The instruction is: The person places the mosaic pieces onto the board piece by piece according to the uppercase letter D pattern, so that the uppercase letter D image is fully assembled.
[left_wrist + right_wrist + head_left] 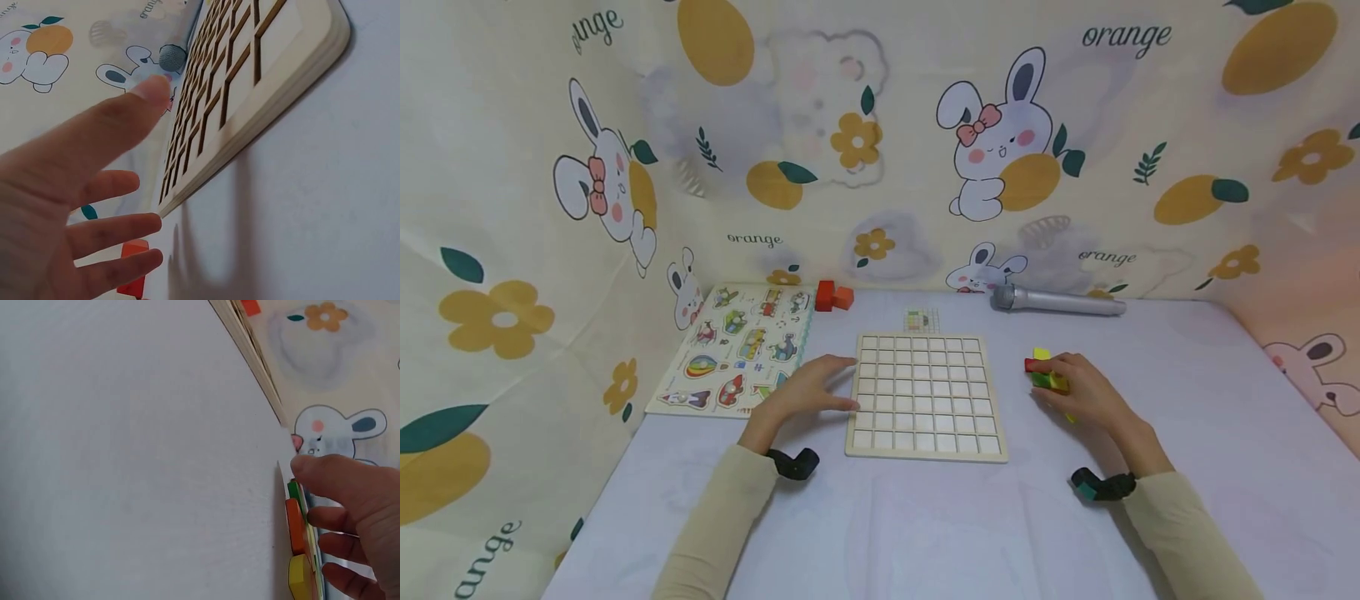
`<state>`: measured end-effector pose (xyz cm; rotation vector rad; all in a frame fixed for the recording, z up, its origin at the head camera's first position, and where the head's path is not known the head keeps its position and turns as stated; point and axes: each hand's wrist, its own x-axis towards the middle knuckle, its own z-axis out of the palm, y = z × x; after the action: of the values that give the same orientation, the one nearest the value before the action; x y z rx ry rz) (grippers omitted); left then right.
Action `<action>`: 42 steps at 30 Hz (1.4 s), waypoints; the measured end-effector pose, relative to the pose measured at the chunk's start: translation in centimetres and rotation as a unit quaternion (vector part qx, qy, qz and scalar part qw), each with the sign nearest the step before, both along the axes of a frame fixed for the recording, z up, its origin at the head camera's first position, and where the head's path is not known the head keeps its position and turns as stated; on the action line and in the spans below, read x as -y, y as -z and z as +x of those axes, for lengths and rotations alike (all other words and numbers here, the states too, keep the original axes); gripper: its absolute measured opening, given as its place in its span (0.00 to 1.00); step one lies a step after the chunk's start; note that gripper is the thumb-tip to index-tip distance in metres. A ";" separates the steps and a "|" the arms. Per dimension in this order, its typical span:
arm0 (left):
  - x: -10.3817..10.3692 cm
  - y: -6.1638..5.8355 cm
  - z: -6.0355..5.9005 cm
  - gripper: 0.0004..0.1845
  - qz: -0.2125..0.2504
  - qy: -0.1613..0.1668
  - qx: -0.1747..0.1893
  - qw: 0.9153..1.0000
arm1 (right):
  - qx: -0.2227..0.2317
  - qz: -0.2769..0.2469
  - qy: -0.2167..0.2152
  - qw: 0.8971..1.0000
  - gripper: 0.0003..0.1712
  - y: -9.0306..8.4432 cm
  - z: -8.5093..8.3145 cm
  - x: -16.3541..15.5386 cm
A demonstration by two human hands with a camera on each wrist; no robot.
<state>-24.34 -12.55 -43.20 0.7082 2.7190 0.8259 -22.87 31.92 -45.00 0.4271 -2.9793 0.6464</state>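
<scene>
With the left hand [808,392] flat by the grid board [925,396], the right hand's [1078,387] loose grip curled on the coloured blocks [1043,372] could scatter them across the surface [1187,400].

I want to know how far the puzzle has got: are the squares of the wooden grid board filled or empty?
Empty. In the head view every square of the grid board shows bare; the coloured blocks lie beside it under the right hand.

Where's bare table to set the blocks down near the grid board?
Bare cloth lies in front of the grid board, between the two sleeves, and to the right past the right hand, up to the microphone. It is crowded on the left: the left hand rests at the board's edge beside the picture puzzle, with red blocks behind.
</scene>
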 end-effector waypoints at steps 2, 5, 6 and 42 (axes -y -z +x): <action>-0.1 0.2 -0.1 0.43 -0.008 0.001 -0.003 1.000 | -0.002 -0.002 0.001 1.000 0.23 0.2 0.1 -0.1; -0.2 0.4 -0.2 0.42 -0.013 0.000 -0.003 1.000 | -0.006 -0.007 0.000 1.000 0.21 0.3 0.1 -0.2; -0.3 0.4 -0.2 0.42 -0.015 -0.002 -0.002 1.000 | -0.007 -0.007 -0.002 1.000 0.21 0.3 0.1 -0.2; -0.6 0.5 -0.5 0.42 -0.053 -0.024 0.001 0.998 | 0.050 -0.022 0.015 0.998 0.19 -0.2 -0.1 0.0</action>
<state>-24.81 -12.00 -43.69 0.6208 2.7635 0.6864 -22.94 31.88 -44.84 0.3566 -3.0528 0.7498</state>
